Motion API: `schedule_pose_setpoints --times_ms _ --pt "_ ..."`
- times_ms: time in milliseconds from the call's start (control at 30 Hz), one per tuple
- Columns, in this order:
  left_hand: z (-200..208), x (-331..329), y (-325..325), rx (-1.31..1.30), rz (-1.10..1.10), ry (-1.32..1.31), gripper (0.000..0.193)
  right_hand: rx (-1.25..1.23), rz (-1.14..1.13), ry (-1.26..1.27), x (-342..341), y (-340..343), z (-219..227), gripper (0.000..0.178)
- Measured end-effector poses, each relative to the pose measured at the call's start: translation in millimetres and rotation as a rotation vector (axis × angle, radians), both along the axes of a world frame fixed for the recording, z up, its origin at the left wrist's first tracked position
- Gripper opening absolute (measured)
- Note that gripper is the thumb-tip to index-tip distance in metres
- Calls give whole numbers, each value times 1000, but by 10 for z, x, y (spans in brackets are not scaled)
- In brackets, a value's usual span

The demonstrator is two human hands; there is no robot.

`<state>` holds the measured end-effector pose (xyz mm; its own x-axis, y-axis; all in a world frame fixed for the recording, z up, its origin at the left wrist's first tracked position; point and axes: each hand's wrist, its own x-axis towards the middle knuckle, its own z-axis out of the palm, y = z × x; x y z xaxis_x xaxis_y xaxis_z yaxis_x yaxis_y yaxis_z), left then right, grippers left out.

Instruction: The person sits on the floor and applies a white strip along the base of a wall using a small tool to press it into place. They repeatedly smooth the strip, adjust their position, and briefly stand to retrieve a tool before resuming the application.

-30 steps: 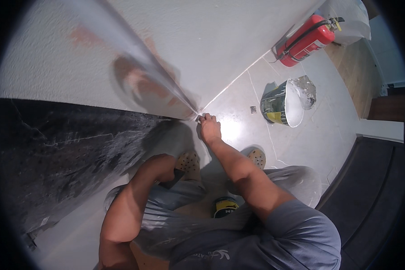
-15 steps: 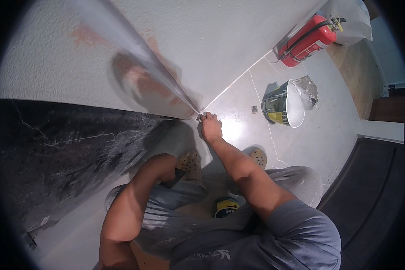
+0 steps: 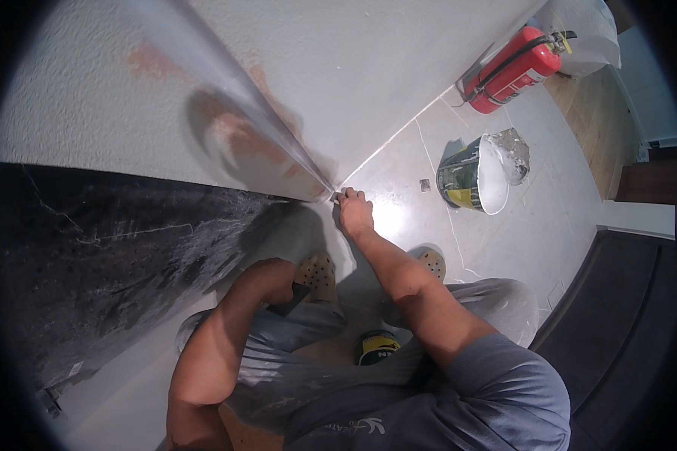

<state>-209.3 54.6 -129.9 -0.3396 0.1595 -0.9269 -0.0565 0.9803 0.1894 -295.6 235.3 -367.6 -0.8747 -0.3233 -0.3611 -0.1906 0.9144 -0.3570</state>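
The outer corner of a pale wall [image 3: 267, 113] comes down to the floor in front of me, with reddish-brown patches along its edge. At the foot of that corner is my right hand [image 3: 356, 213], its fingers curled at the wall's base around something small and mostly hidden. My left hand [image 3: 275, 276], bent in beside my left shoe [image 3: 320, 276], is closed on a dark flat blade-like piece [image 3: 289, 299]. The fingers and any handle are largely out of sight.
Right of the corner, a white-smeared bucket [image 3: 459, 177] with a grey flat piece [image 3: 513, 154] at its rim lies or leans on the tiles. A red fire extinguisher [image 3: 510, 71] stands against the wall. A dark panel [image 3: 113, 248] is at left; a small tub [image 3: 376, 347] sits between my legs.
My right hand has shifted very slightly to the right and toward me at the wall's base. The left hand and the dark flat piece stay in place.
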Motion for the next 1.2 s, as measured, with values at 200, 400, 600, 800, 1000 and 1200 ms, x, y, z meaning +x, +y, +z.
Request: schedule_pose_setpoints --times_ms 200,400,600,800,1000,1200 --pt "1 1 2 -10 11 10 27 -25 14 -8 8 13 25 30" --pt "-8 -2 5 -9 14 3 27 1 45 -34 -17 39 70 30" --pt "-45 38 -28 30 -8 59 40 -13 -6 -20 -30 39 38 30" --pt "-47 29 -18 -2 -6 26 42 -29 -7 -17 -17 8 19 30" --pt "3 9 -4 9 28 16 27 6 54 -50 -26 29 75 30" --pt "-17 25 -21 2 43 20 27 15 24 -33 -54 47 76 31"
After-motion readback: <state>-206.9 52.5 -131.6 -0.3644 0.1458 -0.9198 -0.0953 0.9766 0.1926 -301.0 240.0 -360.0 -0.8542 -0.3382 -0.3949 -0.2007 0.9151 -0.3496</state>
